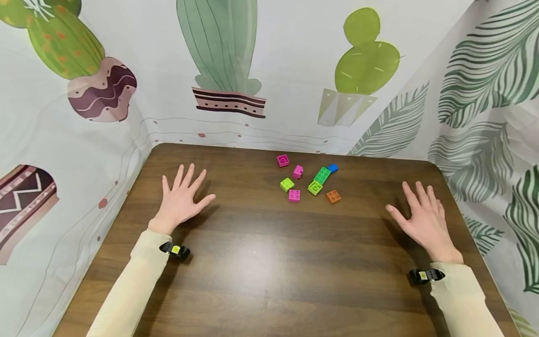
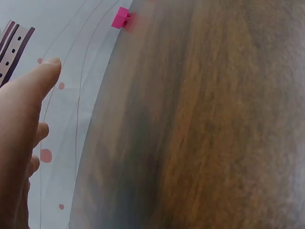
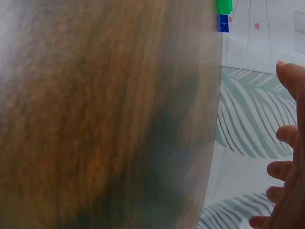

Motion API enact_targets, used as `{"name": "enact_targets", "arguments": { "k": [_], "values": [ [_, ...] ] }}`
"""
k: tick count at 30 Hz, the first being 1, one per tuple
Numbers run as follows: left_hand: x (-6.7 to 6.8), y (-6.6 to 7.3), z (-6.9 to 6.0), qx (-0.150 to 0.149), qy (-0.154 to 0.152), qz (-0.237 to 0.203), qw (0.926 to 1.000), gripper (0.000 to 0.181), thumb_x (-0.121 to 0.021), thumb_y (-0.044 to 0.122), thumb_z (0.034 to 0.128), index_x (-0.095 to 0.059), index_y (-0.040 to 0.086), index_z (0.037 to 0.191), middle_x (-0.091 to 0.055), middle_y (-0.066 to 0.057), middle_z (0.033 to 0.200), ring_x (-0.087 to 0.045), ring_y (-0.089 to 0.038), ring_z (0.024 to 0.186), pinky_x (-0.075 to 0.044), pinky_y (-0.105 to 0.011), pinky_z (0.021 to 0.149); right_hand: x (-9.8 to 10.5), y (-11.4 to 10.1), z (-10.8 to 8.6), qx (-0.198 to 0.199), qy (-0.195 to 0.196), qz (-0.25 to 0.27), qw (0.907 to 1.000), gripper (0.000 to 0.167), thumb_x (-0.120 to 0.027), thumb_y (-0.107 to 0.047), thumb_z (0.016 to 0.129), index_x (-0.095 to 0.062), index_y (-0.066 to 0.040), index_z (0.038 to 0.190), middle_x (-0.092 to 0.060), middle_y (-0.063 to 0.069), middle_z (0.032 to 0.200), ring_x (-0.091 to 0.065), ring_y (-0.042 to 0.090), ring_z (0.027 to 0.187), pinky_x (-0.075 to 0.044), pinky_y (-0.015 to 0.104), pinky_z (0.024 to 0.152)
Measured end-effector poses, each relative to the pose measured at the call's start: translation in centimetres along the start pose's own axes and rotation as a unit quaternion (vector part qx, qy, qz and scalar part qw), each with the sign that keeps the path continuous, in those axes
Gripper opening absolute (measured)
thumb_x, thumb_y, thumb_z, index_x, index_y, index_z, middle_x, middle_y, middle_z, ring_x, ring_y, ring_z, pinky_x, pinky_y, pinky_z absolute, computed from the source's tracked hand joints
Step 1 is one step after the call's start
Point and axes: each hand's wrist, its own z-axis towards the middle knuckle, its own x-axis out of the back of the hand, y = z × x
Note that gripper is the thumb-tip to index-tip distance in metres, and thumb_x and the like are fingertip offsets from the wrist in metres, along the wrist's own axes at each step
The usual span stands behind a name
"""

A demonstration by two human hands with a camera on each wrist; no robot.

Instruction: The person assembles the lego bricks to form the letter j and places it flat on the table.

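Observation:
My left hand is spread over the left part of the table with straight fingers, holding nothing. On the right side, my right hand is spread the same way, also holding nothing. Between them, toward the back, lie toy building bricks: a magenta brick, a pink brick on its side, a lime brick, another pink brick, and an orange-brown brick. A second lime brick, a longer green brick and a blue brick form a slanting row; whether they are joined I cannot tell.
The brown wooden table has rounded back corners. Cloth printed with cacti and leaves stands behind it and along both sides. Each sleeved wrist wears a black strap with a small device, seen on the left wrist strap and the right wrist strap.

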Motion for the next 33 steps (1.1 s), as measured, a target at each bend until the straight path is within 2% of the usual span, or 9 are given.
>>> {"name": "enact_targets", "arguments": {
  "k": [4,10,17,23,28,33],
  "values": [
    [0.0,0.2,0.1,0.0,-0.004,-0.004,1.0,0.088,-0.051,0.072,0.0971,-0.03,0.022,0.166,-0.014,-0.017,0.173,-0.003,-0.041,0.16,0.004,-0.079,0.113,-0.2,-0.2,0.4,0.01,0.001,0.015,0.9998,0.083,-0.06,-0.05,0.102,-0.025,-0.01,0.166,-0.02,0.034,0.165,-0.01,0.056,0.153,-0.017,0.083,0.105],
    [0.0,0.5,0.2,-0.012,0.003,-0.022,0.9997,0.083,-0.054,0.066,0.0991,-0.034,0.018,0.164,-0.019,-0.019,0.172,-0.009,-0.04,0.159,0.001,-0.077,0.115,-0.6,-0.8,1.4,0.042,0.009,0.054,0.9976,0.075,-0.062,-0.038,0.104,-0.03,-0.005,0.163,-0.026,0.038,0.161,-0.028,0.066,0.14,-0.023,0.081,0.104],
    [-0.3,1.2,0.1,-0.031,0.017,-0.031,0.9989,0.074,-0.056,0.06,0.1011,-0.042,0.016,0.16,-0.031,-0.019,0.167,-0.019,-0.04,0.157,-0.007,-0.075,0.116,-0.7,-2.1,3.1,0.064,-0.016,0.07,0.9954,0.065,-0.06,-0.032,0.106,-0.036,0.0,0.158,-0.039,0.036,0.151,-0.036,0.057,0.137,-0.032,0.073,0.103],
    [-0.6,2.3,0.1,-0.051,0.027,-0.034,0.9977,0.068,-0.057,0.055,0.1024,-0.048,0.013,0.155,-0.044,-0.019,0.158,-0.035,-0.043,0.147,-0.021,-0.072,0.113,-0.6,-3.2,4.9,0.09,-0.046,0.068,0.9926,0.056,-0.057,-0.029,0.107,-0.044,0.001,0.152,-0.049,0.031,0.145,-0.045,0.05,0.133,-0.037,0.069,0.102],
    [-0.4,3.3,0.0,-0.059,0.026,-0.049,0.9967,0.064,-0.058,0.053,0.1026,-0.052,0.012,0.152,-0.05,-0.017,0.151,-0.042,-0.041,0.14,-0.03,-0.069,0.108,-0.5,-4.3,6.4,0.114,-0.069,0.061,0.9892,0.05,-0.062,-0.023,0.106,-0.05,0.0,0.148,-0.055,0.027,0.14,-0.054,0.048,0.126,-0.043,0.065,0.099],
    [-0.6,3.7,-0.2,-0.064,0.021,-0.054,0.9963,0.064,-0.059,0.054,0.1017,-0.054,0.013,0.15,-0.052,-0.015,0.147,-0.045,-0.039,0.137,-0.034,-0.066,0.104,-0.6,-5.4,8.2,0.134,-0.084,0.056,0.9858,0.047,-0.067,-0.017,0.102,-0.055,-0.001,0.144,-0.062,0.025,0.128,-0.061,0.043,0.116,-0.048,0.062,0.096]
  ]
}}
